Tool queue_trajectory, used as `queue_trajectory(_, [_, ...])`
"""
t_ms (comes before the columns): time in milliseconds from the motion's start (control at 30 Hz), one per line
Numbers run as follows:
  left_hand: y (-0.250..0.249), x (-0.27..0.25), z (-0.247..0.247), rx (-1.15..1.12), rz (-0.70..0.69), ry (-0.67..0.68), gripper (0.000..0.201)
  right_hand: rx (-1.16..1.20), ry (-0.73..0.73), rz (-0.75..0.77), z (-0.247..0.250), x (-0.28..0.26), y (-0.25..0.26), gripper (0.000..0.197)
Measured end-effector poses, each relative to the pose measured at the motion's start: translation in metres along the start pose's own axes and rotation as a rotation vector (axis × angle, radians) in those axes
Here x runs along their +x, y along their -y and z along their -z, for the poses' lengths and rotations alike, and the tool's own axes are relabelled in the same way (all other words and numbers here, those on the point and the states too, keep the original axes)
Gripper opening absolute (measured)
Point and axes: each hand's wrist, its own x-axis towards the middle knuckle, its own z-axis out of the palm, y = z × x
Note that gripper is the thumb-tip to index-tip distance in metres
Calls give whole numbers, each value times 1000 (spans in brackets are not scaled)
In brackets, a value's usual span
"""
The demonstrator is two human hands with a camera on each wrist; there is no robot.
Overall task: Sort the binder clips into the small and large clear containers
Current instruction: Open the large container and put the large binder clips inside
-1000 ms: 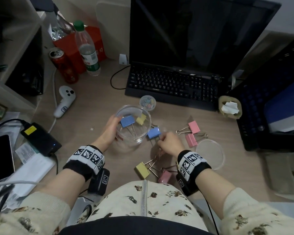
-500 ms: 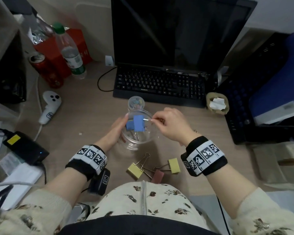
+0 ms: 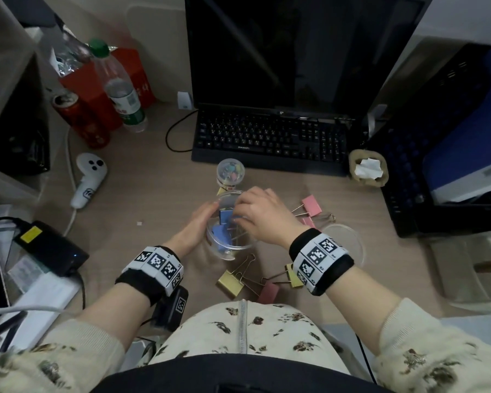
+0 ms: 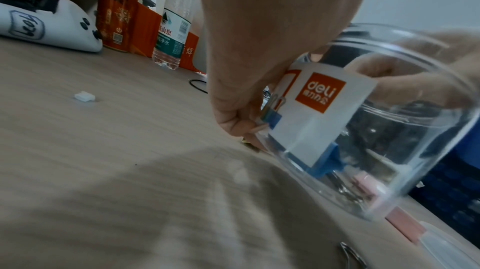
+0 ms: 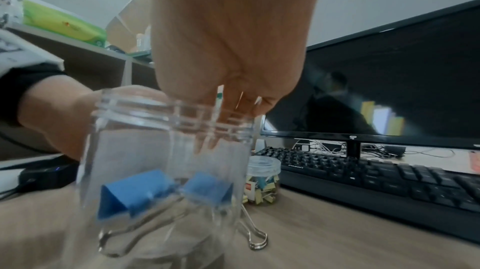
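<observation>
My left hand (image 3: 194,225) cups the big jar's (image 3: 229,251) left wall, fingers wrapped on it. My right hand (image 3: 262,215) is over the jar mouth, fingers dipped inside; can't tell if they pinch anything. Two blue clips (image 5: 135,193) lie in the jar. Small jar (image 3: 230,172) with small clips stands just behind, near the keyboard (image 3: 270,137). On the wood surface (image 3: 142,199): yellow clip (image 3: 230,283), pink clip (image 3: 268,292) and another yellow one by my right wrist; more pink clips (image 3: 311,205) to the right, beside a clear lid (image 3: 349,239). Left: white controller (image 3: 88,177), red can (image 3: 80,120), bottle (image 3: 119,86), black power brick (image 3: 50,248). Dark monitor (image 3: 295,46) at the back.
</observation>
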Motion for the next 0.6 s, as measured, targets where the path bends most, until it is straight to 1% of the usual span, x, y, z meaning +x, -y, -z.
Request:
queue_trajectory(67, [4,2,5,16,37,-48,65,87,-49,-26,4,-4,-8,22])
queue_trajectory(100, [3,0,6,34,66,-77,63,114,-74,-33,7,-7,-11,21])
queue_trajectory(167, [9,-2,11,54,122,-131,57,148,-149,-55,13,-13,-17,15])
queue_trajectory(200, [13,-4,15,62,148,-161,56,172,-175,-75,14,-15,-19,10])
queue_trajectory(233, [16,-6,17,56,160,-199,60,206,-165,-108,14,-18,-22,8])
queue_trajectory(267, [24,-6,20,40,158,-228,66,250,-102,-148,13,-21,-26,8])
queue_trajectory(300, [31,-4,23,17,160,-255,69,282,26,-187,10,-23,-29,9])
queue_trajectory(367, [31,-9,22,-32,137,-280,59,291,312,-210,1,-29,-32,6])
queue_trajectory(400, [23,-14,20,-47,120,-278,51,301,408,-203,-6,-32,-30,4])
queue_trajectory(433, [16,-18,17,-58,115,-281,46,320,480,-204,-13,-35,-26,11])
queue_trajectory(467, [15,-19,17,-70,131,-296,45,326,544,-210,-21,-38,-21,25])
queue_trajectory(533, [16,-23,16,-86,133,-313,53,216,631,-182,-35,-39,-8,51])
queue_trajectory(567, [20,-23,18,-83,130,-315,56,126,650,-144,-41,-39,-2,56])
queue_trajectory(600, [19,-26,18,-84,140,-307,56,55,646,-110,-46,-39,3,56])
